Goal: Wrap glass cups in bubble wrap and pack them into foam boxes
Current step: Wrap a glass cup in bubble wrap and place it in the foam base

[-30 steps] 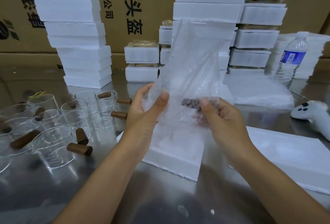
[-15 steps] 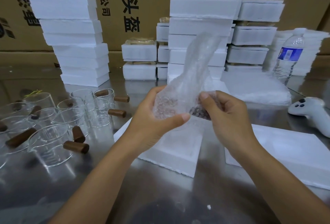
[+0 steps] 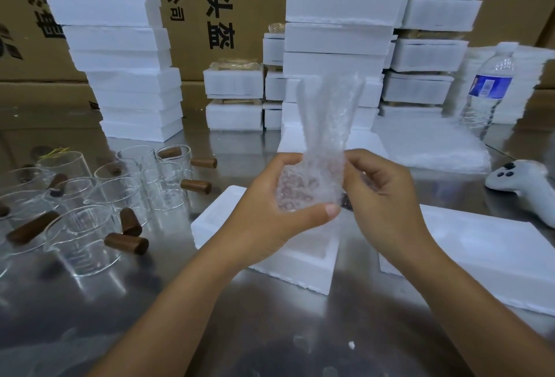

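Bubble wrap [image 3: 322,136] is held between both hands: the fingers [image 3: 326,211] of the left hand [image 3: 270,214] curl around its lower bundled part, and the right hand [image 3: 384,196] pinches it from the other side, while the loose top stands upright. Just below them an open foam box [image 3: 300,268] lies on the steel bench [image 3: 270,331], with a flat foam slab [image 3: 480,259] near it to the right and bare glass cups [image 3: 81,226] with brown handles standing to the left
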Demonstrator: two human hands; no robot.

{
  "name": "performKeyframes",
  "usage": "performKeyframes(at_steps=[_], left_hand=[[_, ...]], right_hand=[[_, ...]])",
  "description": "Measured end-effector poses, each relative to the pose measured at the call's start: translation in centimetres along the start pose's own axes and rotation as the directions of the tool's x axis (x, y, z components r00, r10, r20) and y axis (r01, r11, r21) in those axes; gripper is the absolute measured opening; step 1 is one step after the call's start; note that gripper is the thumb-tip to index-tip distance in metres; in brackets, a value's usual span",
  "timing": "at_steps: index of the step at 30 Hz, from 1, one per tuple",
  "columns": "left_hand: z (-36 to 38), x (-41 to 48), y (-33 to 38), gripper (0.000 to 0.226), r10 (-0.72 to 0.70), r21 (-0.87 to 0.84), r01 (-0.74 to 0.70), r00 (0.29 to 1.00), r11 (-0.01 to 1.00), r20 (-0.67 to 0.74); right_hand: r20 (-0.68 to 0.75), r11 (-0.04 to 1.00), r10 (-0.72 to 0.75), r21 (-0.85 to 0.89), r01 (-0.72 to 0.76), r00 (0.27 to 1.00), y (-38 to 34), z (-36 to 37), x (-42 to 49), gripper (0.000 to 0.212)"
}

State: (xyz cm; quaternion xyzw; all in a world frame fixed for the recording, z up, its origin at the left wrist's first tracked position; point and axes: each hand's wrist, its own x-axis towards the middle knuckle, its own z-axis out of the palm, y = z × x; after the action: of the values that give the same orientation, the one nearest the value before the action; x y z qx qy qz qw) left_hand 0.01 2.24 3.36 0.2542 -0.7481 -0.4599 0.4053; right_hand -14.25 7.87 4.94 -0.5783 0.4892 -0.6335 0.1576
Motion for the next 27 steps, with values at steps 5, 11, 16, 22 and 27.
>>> performKeyframes(at_steps=[5,11,16,22,27], left_hand=[[0.28,-0.07,-0.13,0.075,0.08,0.087,-0.078,0.997,0.993,-0.012],[0.57,-0.35,0.44,0.063,0.155,0.24,-0.152,0.988,0.959,0.009],[0.18,-0.06,0.36,0.046,0.154,0.263,-0.126,0.984,0.956,-0.088],[0.04,-0.06,0.18,0.041,0.163,0.291,-0.124,0.98,0.949,-0.113],[0.22,-0.24,0.03,0.056,0.219,0.435,-0.162,0.972,0.886,-0.084]], right_hand=[[0.129,0.971,-0.019,-0.232,0.049,0.991,0.14,-0.47,0.02,0.036],[0.104,0.972,0.023,-0.233,0.002,0.994,0.14,-0.41,0.18,0.029],[-0.047,0.972,-0.161,-0.183,0.149,0.986,0.23,-0.53,0.17,0.012],[0.071,0.92,-0.278,-0.269,0.287,0.958,-0.21,-0.18,-0.36,0.022],[-0.026,0.969,-0.137,-0.213,0.128,0.99,-0.08,-0.13,-0.21,0.008]])
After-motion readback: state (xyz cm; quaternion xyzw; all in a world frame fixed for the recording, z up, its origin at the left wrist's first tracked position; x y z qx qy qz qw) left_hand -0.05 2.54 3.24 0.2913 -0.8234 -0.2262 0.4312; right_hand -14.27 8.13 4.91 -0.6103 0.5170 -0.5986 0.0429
